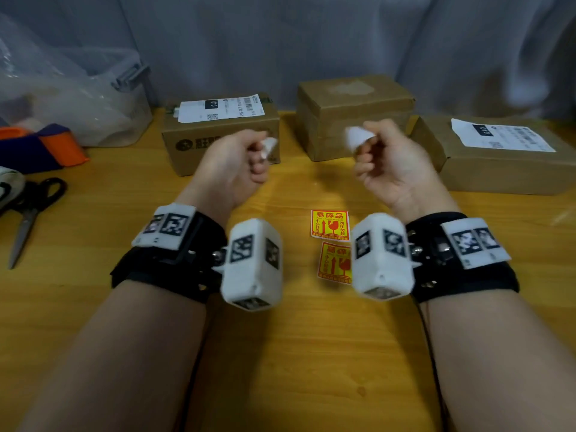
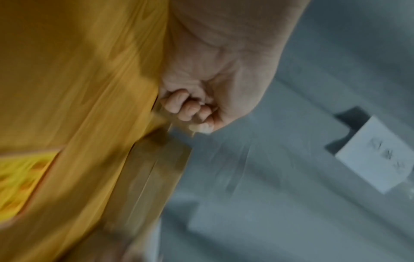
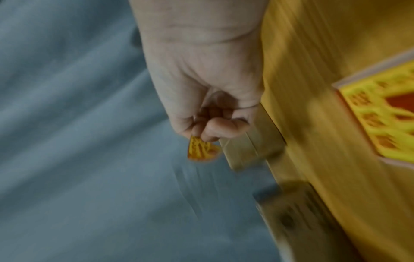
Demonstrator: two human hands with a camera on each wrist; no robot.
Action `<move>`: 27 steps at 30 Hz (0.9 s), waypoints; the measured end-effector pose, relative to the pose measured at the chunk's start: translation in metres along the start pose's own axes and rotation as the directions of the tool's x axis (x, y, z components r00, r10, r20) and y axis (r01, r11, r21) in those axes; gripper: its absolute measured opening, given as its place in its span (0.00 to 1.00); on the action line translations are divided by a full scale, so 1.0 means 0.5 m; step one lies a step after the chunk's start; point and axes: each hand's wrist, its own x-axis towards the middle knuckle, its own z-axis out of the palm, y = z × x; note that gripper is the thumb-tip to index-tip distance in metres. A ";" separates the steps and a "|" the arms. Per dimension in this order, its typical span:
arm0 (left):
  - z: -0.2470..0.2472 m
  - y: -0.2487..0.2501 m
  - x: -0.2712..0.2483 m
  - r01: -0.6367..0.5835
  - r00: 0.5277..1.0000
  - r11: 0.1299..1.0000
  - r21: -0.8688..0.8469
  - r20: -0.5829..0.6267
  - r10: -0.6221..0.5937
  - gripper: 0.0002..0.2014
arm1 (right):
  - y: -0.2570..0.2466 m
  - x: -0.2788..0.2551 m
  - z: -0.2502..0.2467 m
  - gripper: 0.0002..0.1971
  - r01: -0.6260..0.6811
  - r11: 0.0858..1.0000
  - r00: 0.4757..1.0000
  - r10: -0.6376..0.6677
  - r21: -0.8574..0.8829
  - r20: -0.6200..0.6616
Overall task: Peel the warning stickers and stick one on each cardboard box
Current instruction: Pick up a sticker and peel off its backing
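Both hands are raised above the wooden table (image 1: 280, 353). My left hand (image 1: 260, 154) pinches a small white backing paper (image 1: 270, 146) in curled fingers, in front of the left cardboard box (image 1: 187, 157). My right hand (image 1: 363, 148) pinches a peeled warning sticker (image 1: 357, 137), white side toward the head camera; its yellow-orange face (image 3: 201, 150) shows in the right wrist view. Behind that hand stands the middle box (image 1: 352, 104), with the third box (image 1: 498, 173) at the far right. Two yellow-red stickers (image 1: 329, 223) (image 1: 335, 260) lie on the table between my wrists.
Scissors (image 1: 28, 213) lie at the left edge, beside an orange and blue tape dispenser (image 1: 46, 145). A clear plastic bin (image 1: 93, 98) stands at the back left. A grey curtain (image 1: 311, 32) hangs behind the boxes.
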 end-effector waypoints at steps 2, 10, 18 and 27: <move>-0.029 0.011 0.001 -0.047 0.995 0.999 0.011 -0.091 0.048 0.14 | -0.018 0.004 -0.022 0.17 0.037 0.996 0.998 -0.033 0.077 -0.050; 0.021 0.014 -0.031 -0.210 0.971 0.661 0.720 0.072 0.230 0.05 | -0.005 -0.032 0.049 0.09 0.127 0.982 0.992 -0.125 -0.140 0.022; 0.056 0.014 -0.055 -0.258 0.966 0.279 0.925 0.251 0.062 0.04 | -0.001 -0.082 0.075 0.05 0.156 0.913 0.988 -0.152 -0.376 0.041; 0.041 0.015 -0.094 -0.477 0.843 0.399 0.783 0.279 0.460 0.08 | 0.007 -0.128 0.078 0.19 0.278 0.638 0.948 -0.301 -0.718 0.099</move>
